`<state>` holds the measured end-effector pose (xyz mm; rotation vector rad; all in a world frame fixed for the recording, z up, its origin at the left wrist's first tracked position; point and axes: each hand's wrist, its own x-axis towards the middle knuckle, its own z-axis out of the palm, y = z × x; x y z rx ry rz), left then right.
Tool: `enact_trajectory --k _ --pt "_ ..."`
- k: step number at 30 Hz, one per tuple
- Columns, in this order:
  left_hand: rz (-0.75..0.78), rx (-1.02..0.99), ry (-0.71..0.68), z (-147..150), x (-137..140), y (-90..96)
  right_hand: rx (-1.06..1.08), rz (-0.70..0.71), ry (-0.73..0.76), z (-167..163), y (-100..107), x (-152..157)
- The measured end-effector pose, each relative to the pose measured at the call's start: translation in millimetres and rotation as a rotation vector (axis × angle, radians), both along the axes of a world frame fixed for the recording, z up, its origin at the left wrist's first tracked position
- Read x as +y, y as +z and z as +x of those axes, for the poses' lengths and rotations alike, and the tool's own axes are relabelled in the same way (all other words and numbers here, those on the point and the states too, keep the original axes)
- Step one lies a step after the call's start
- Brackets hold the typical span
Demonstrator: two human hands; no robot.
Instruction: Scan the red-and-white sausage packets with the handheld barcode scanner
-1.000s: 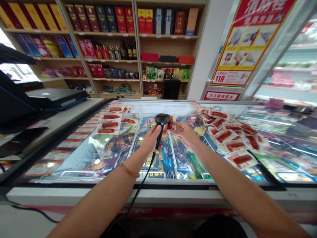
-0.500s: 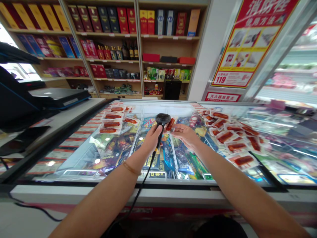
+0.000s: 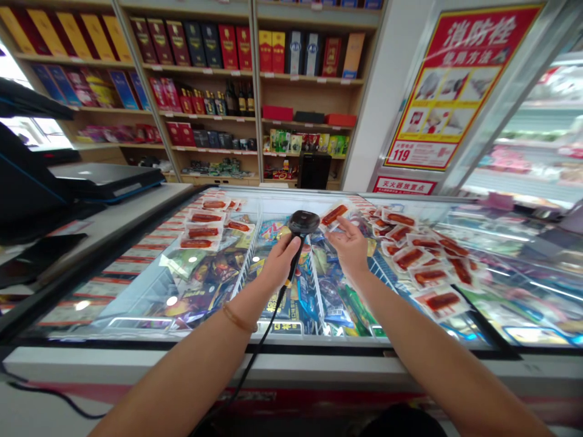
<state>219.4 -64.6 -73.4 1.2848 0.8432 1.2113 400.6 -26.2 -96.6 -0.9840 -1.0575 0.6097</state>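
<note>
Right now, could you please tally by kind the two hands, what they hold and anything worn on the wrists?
Hands: 2 (left hand, right hand)
Black scanner: 1, in the left hand
Sausage packet: 1, in the right hand
Bracelet: 1
Total: 5

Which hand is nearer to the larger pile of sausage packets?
Right. The right hand, holding one packet, is left of the pile; the left hand, gripping the scanner, is farther left.
</note>
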Motion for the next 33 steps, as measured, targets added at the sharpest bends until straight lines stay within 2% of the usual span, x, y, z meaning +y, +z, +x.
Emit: enact_trajectory --k 11,15,19,23,29,33 --pt "0.047 -0.093 -0.174 5.0 -10.3 -0.7 -0.044 0.078 -0.154 16.2 -3.9 12.1" --pt "-0.015 -0.149 -0.227 5.6 -19.5 6.1 -0.091 0.093 -0.244 18.6 -2.5 12.8" --pt "-0.052 -0.142 -0.294 9.7 -27.7 8.2 -0.129 0.077 -0.267 20.1 -1.2 10.7" --pt "-0.057 -0.164 -0.300 14.5 -29.0 4.4 -0.178 0.050 -0.269 18.6 0.6 6.3" --pt "-0.081 -0.192 -0.267 14.1 -26.7 3.9 -0.229 0.125 -0.271 18.0 -5.6 11.4" --pt "-0.092 -0.183 -0.271 11.8 -27.3 7.2 -0.224 0.125 -0.270 18.4 -8.8 14.7"
